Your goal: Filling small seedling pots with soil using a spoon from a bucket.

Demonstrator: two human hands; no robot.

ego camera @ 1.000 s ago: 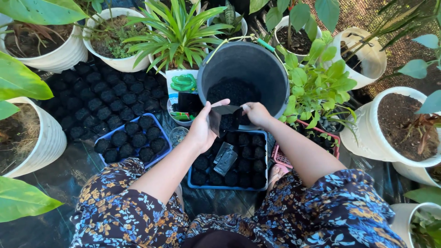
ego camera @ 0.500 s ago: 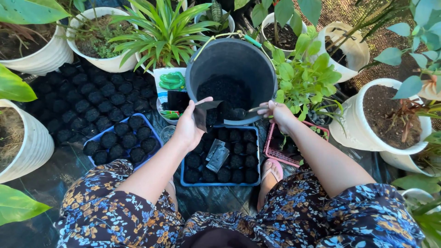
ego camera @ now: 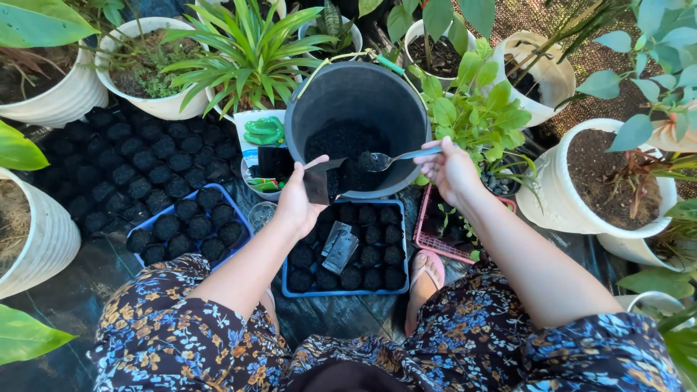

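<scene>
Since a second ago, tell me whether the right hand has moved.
Yes. The right hand has drawn rightward off the small black bag, past the black bucket rim, and now holds a spoon.

Dark grey bucket [ego camera: 396,101] holding black soil [ego camera: 341,141]. Spoon [ego camera: 385,159], silver-grey, heaped with black soil, held in the right hand [ego camera: 451,168]. Small bag [ego camera: 318,183], black, held in the left hand [ego camera: 296,203]. Two blue trays [ego camera: 345,292] carrying rows of black filled bags [ego camera: 374,255]; further black bags [ego camera: 138,167] on the black ground sheet [ego camera: 65,290]. Pink basket [ego camera: 435,250]. Ribbed white pots [ego camera: 54,98] with brown soil and green leaves. Striped plant [ego camera: 250,54], leaves light green with yellowish edges. Green coil [ego camera: 263,131] in a white tub. Clothing [ego camera: 181,341]: dark navy with a blue, orange and white flower pattern. Pink sandal [ego camera: 421,272].
</scene>
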